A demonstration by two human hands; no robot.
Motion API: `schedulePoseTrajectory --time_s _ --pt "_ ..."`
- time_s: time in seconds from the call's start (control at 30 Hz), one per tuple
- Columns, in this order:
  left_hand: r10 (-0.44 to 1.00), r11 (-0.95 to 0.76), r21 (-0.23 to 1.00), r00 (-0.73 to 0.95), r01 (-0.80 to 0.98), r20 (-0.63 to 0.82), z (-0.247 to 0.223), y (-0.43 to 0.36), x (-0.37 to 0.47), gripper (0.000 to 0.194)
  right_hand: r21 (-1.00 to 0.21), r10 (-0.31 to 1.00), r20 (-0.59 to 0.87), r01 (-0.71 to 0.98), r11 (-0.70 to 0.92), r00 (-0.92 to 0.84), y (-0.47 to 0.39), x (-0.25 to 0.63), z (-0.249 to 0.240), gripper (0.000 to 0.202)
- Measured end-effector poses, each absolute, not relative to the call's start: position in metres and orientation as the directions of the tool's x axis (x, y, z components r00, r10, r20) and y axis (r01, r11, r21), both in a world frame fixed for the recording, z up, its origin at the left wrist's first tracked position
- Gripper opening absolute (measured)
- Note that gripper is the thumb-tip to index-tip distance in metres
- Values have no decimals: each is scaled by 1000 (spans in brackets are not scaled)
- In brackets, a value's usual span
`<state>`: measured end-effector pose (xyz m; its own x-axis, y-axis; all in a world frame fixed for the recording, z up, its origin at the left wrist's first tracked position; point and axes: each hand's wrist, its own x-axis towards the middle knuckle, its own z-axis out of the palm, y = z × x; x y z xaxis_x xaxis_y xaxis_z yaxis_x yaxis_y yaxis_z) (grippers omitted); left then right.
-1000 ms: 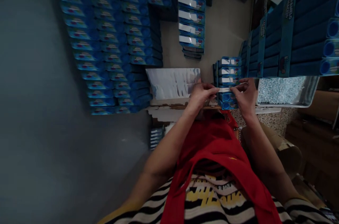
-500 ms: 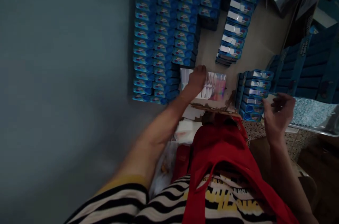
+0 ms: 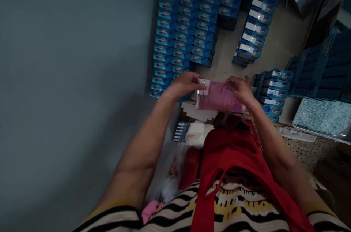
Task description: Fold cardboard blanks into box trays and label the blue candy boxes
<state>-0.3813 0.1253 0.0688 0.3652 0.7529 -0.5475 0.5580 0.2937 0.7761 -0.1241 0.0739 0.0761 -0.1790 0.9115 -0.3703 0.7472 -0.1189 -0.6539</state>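
A glossy pink sheet with a pale strip at its left end is in front of me, close to the table's near edge. My left hand pinches its upper left corner, beside small white rectangles that look like labels. On the upper right of the sheet, my right hand has its fingers closed around the edge. Just right of that hand is a short stack of blue boxes with pale strips on their ends. My fingertips partly hide the sheet's top edge.
Rows of blue boxes cover the table's left side by the wall. Another column of boxes bears silvery strips. At right, a clear tray holds many pale blue pieces, below larger stacked blue packs.
My right hand has moved left from the short box stack to the sheet. My left hand has shifted to the sheet's left corner. The sheet now looks pink and raised, and the view has shifted.
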Motion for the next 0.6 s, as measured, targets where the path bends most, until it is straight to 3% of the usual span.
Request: schedulePoseTrajectory --time_s 0.07,0.13,0.23,0.37,0.6 --pt "778 459 828 304 321 -549 58 111 -388 34 -646 909 -369 756 -103 -191 76 -125 77 22" --pt "818 495 849 230 183 -526 47 95 -382 36 -599 926 -327 800 -46 -191 78 -134 79 26" --pt "865 462 872 134 163 -483 36 78 -365 29 -533 949 -262 846 12 -178 79 -156 79 40" --pt "894 432 893 75 125 -443 27 68 -354 30 -485 945 -273 874 25 -178 70 -186 72 41" --pt "853 523 853 10 -8 -523 17 56 -341 31 -455 968 -203 889 40 -148 40 -199 48 47"
